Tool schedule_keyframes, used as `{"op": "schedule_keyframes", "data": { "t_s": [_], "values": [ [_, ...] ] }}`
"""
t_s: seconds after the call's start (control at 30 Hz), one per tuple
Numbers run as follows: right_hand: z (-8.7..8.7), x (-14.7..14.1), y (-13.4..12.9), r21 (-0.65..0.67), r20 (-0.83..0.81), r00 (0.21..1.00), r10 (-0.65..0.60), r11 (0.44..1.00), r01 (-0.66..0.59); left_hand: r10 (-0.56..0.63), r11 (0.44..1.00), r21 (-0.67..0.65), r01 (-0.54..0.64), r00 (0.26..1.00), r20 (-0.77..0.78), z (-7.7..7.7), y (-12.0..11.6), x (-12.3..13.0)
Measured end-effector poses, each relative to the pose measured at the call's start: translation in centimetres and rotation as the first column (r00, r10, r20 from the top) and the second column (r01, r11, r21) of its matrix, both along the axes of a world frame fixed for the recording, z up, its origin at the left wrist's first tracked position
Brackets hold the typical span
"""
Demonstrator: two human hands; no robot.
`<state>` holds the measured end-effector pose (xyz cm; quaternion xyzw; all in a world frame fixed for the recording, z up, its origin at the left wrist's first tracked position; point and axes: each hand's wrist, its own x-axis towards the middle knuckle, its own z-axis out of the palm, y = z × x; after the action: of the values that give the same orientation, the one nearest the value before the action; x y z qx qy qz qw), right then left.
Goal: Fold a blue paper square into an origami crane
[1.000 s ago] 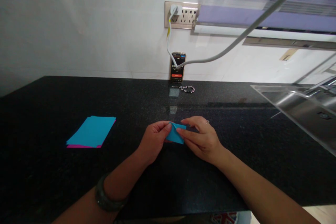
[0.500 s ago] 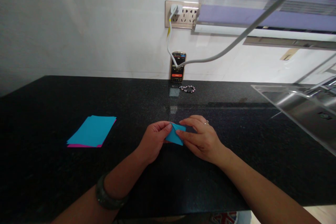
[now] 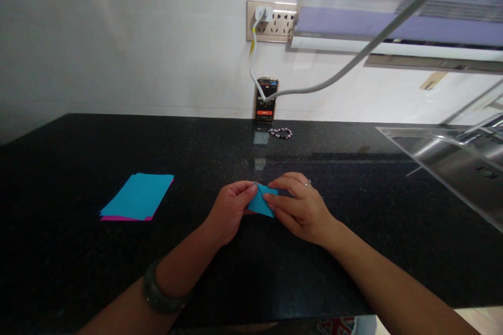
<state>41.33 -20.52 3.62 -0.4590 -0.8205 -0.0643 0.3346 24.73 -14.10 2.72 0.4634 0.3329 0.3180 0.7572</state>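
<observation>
Between my two hands is a small folded piece of blue paper (image 3: 261, 206), with a crease line showing near its top left. My left hand (image 3: 231, 207) pinches its left edge, thumb on top and fingers beneath. The fingertips of my right hand (image 3: 301, 204) are closed on the paper's right side; the thumb is mostly hidden. Off to the left, a stack of blue and pink paper sheets (image 3: 139, 196) lies flat on the black countertop (image 3: 98, 267).
A phone (image 3: 266, 107) with a lit screen leans on the wall, a beaded strap (image 3: 281, 133) before it. A grey cable (image 3: 338, 70) crosses the upper right from the wall socket (image 3: 271, 23). At right is a steel sink (image 3: 444, 152).
</observation>
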Motion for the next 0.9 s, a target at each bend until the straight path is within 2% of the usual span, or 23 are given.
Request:
{"op": "schedule_keyframes", "data": {
  "t_s": [0.13, 0.23, 0.37, 0.47, 0.73, 0.9],
  "values": [
    [-0.4, -0.6, 0.1, -0.031, -0.216, 0.972, -0.088, 0.996, 0.084, -0.014, 0.998, 0.062, 0.016, 0.999, -0.036, 0.1, 0.0, 0.0],
    [-0.5, -1.0, 0.2, -0.130, -0.334, 0.927, -0.169, 0.983, 0.132, -0.017, 0.995, 0.098, 0.025, 0.997, -0.078, 0.3, -0.1, 0.1],
    [-0.8, -1.3, 0.3, -0.290, -0.470, 0.857, -0.212, 0.954, 0.077, -0.020, 0.991, 0.129, 0.030, 0.997, -0.079, 0.7, -0.3, 0.2],
    [-1.1, -1.4, 0.5, -0.355, -0.567, 0.783, -0.255, 0.934, 0.047, -0.047, 0.990, 0.128, 0.057, 0.996, -0.076, 0.8, -0.4, 0.1],
    [-1.6, -1.5, 0.6, -0.434, -0.693, 0.659, -0.293, 0.899, -0.056, -0.050, 0.988, 0.140, 0.063, 0.995, -0.092, 0.2, -0.2, 0.2],
    [-1.7, -1.4, 0.6, -0.457, -0.723, 0.615, -0.316, 0.886, -0.081, -0.060, 0.989, 0.128, 0.070, 0.995, -0.081, 0.1, -0.2, 0.3]
  ]
}}
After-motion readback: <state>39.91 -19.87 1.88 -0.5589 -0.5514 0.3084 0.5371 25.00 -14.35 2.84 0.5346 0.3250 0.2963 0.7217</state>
